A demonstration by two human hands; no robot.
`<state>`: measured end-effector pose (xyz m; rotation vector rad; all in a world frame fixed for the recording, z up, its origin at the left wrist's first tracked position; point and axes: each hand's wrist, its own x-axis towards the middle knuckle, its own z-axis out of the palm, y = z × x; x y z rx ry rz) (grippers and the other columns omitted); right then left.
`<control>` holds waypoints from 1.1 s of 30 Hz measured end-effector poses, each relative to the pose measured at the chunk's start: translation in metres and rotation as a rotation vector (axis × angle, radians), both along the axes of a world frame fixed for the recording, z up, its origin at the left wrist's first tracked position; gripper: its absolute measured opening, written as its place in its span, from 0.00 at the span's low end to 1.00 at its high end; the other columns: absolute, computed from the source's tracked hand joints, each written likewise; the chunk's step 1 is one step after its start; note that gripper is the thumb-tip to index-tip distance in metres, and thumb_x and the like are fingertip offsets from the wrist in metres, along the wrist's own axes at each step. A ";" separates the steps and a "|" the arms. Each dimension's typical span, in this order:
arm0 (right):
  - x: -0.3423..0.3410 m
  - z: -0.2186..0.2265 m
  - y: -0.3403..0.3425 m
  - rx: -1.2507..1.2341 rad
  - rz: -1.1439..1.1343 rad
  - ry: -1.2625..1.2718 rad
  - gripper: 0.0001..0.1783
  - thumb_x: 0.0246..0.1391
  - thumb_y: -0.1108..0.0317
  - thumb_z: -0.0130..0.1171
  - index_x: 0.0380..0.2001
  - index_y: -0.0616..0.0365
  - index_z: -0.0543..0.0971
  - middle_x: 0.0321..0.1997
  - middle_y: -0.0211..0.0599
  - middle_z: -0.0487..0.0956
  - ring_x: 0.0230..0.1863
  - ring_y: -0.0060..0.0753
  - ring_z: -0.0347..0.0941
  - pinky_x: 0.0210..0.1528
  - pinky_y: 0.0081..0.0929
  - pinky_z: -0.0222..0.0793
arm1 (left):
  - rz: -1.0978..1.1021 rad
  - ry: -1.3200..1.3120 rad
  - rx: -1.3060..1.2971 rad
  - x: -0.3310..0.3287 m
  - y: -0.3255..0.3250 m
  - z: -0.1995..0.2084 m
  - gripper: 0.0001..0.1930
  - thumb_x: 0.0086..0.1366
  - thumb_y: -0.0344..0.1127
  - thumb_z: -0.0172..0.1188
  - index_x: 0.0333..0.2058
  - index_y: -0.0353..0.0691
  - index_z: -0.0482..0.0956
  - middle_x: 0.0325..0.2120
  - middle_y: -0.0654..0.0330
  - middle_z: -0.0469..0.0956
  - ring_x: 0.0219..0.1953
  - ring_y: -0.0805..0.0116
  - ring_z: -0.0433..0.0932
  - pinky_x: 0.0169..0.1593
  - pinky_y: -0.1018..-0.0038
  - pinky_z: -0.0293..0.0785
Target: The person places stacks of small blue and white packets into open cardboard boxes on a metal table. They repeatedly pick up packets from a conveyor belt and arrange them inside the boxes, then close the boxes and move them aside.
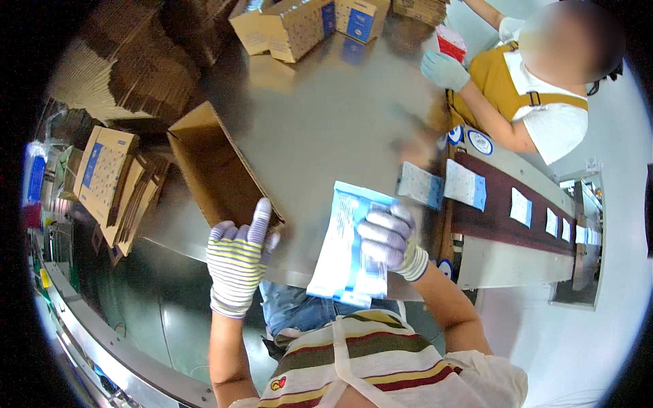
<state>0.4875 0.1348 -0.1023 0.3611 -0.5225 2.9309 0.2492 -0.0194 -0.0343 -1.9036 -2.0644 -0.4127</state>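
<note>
Clamping the blue-and-white pouch in curled fingers of the right hand, over the table's near edge. Holding the left hand, index finger extended, at the open carton's near end; cannot tell whether gripping. Probably filling the carton; next, probably needs moving the pouch leftward, then lowering inside.

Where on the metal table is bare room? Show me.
The middle of the metal table is bare, between the open cardboard box, the far cartons and the pouch by the conveyor. Crowded: the left, with flattened cartons.
</note>
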 end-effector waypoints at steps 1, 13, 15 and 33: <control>-0.009 0.009 0.006 -0.140 0.149 0.103 0.07 0.53 0.58 0.59 0.27 0.45 0.74 0.27 0.23 0.74 0.34 0.20 0.70 0.54 0.32 0.65 | 0.007 -0.015 -0.032 0.003 -0.004 0.001 0.32 0.53 0.42 0.66 0.57 0.41 0.71 0.15 0.62 0.71 0.21 0.63 0.73 0.42 0.66 0.70; -0.073 0.041 0.002 1.186 -0.683 -0.256 0.26 0.57 0.61 0.57 0.59 0.51 0.69 0.63 0.39 0.69 0.64 0.39 0.63 0.68 0.39 0.54 | -0.061 0.244 -0.023 0.005 -0.011 -0.029 0.09 0.65 0.42 0.52 0.38 0.45 0.76 0.19 0.67 0.69 0.22 0.71 0.71 0.36 0.71 0.69; -0.102 0.057 -0.002 1.524 -0.659 -0.254 0.27 0.58 0.58 0.57 0.60 0.49 0.68 0.64 0.38 0.66 0.65 0.39 0.61 0.68 0.38 0.52 | 0.070 0.551 -0.074 0.009 0.002 -0.059 0.10 0.69 0.41 0.47 0.36 0.45 0.75 0.21 0.68 0.69 0.24 0.74 0.70 0.34 0.72 0.70; -0.154 0.085 0.008 2.682 -0.237 -0.364 0.39 0.38 0.39 0.64 0.51 0.52 0.78 0.55 0.44 0.73 0.60 0.47 0.64 0.72 0.46 0.41 | -0.096 -0.455 -0.191 -0.071 0.068 0.061 0.12 0.58 0.32 0.54 0.37 0.33 0.80 0.29 0.42 0.79 0.35 0.46 0.79 0.40 0.59 0.75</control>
